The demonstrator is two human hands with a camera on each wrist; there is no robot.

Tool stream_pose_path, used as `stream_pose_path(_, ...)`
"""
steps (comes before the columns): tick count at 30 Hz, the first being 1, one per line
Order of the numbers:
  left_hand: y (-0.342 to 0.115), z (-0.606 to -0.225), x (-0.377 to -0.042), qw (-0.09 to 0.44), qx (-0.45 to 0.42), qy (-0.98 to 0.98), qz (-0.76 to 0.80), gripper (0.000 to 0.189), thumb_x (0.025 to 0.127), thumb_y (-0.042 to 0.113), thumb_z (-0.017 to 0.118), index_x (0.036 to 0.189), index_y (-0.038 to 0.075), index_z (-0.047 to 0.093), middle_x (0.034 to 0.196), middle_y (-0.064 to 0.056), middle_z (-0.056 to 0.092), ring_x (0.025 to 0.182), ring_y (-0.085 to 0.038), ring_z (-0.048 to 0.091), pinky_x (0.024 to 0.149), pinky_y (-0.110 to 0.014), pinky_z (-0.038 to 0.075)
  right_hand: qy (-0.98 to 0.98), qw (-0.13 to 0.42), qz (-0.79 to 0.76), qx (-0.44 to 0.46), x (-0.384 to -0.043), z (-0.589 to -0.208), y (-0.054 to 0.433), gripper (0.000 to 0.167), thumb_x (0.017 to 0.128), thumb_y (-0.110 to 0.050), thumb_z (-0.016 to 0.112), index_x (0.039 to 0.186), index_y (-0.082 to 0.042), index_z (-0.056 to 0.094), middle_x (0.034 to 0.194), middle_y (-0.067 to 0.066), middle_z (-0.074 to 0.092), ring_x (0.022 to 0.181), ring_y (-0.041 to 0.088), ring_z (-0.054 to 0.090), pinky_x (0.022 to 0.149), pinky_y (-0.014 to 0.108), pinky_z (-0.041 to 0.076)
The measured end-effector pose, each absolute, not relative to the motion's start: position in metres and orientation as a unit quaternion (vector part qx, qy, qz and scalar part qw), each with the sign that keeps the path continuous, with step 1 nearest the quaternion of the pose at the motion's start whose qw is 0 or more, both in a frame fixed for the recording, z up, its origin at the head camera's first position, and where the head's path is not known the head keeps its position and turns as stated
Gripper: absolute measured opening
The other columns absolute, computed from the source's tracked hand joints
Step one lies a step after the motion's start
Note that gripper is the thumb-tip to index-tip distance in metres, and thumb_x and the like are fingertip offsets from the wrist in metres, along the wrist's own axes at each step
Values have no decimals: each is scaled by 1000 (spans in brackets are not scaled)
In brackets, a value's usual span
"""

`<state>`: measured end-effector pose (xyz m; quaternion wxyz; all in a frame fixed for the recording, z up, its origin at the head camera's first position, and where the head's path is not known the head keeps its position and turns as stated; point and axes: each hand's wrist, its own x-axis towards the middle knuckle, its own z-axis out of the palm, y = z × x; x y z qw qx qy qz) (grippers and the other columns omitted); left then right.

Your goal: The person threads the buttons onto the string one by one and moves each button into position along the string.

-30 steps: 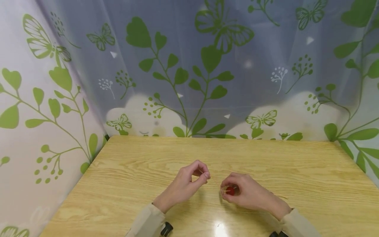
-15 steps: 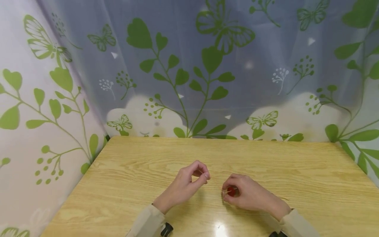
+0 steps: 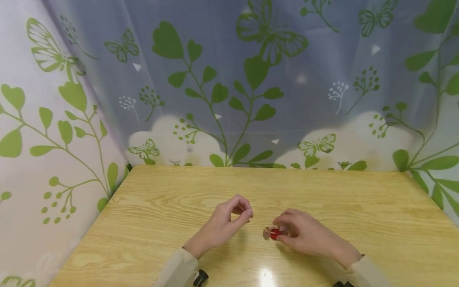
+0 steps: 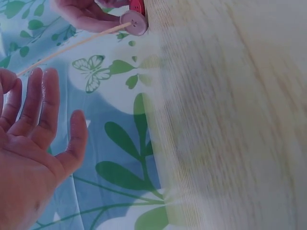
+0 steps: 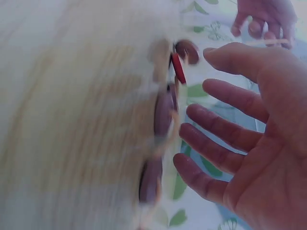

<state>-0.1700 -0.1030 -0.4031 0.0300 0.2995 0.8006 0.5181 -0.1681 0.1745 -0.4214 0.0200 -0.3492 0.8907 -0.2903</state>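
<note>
In the head view my left hand (image 3: 227, 221) pinches one end of a thin tan cord between thumb and index finger. The cord (image 4: 79, 44) runs taut in the left wrist view to a round brown button (image 4: 134, 24). Behind it on the cord sits a red button (image 3: 275, 234). My right hand (image 3: 305, 233) is just right of these buttons, fingers loosely spread and apart from them in the right wrist view. More purplish-brown buttons, among them one button (image 5: 151, 179) low in that view, hang along the cord, blurred.
A light wood-grain table (image 3: 172, 187) lies under both hands. Behind it hangs a curtain (image 3: 201, 79) printed with green leaves and butterflies. A glare spot shows near the table's front.
My right hand has loosened from around the buttons and shifted slightly right, uncovering the brown and red buttons. My left hand has stayed nearly still.
</note>
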Motion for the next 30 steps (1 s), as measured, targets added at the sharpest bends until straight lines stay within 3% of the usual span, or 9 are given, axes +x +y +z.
stream_pose_path(6,-104,-404,-170,35,300,802,516,6,105,17,57,106,12,60,103,-16,69,96,-29,72,87,-27,59,899,8,-296,-322,-160,-418,205,24,95,-25,74,118,-17,71,113,-3,69,105,26,68,81,38,59)
stream_pose_path(10,-104,-404,-170,38,303,803,511,7,106,19,56,106,12,60,104,-16,69,97,-29,71,88,-28,59,901,1,-303,-311,-156,-420,227,25,94,-22,75,118,-16,71,114,0,70,107,30,69,76,32,60)
stream_pose_path(16,-105,-404,-172,42,303,806,507,8,106,20,56,106,13,60,104,-15,69,97,-29,71,86,-24,58,904,-49,-268,-330,-155,-426,253,24,88,-16,79,111,-16,73,104,-6,71,97,15,71,73,29,59)
stream_pose_path(21,-107,-405,-172,38,306,810,500,10,106,22,56,106,13,60,104,-14,70,98,-28,71,90,-27,58,895,-56,-257,-359,-157,-438,267,22,81,-5,81,101,-13,75,90,-9,69,80,-3,60,64,23,53)
stream_pose_path(30,-113,-405,-172,32,307,815,490,7,106,19,56,106,14,60,104,-13,70,98,-28,70,94,-30,57,898,-72,-242,-361,-158,-442,271,23,78,-7,85,94,-19,73,88,-11,68,80,-6,59,63,23,54)
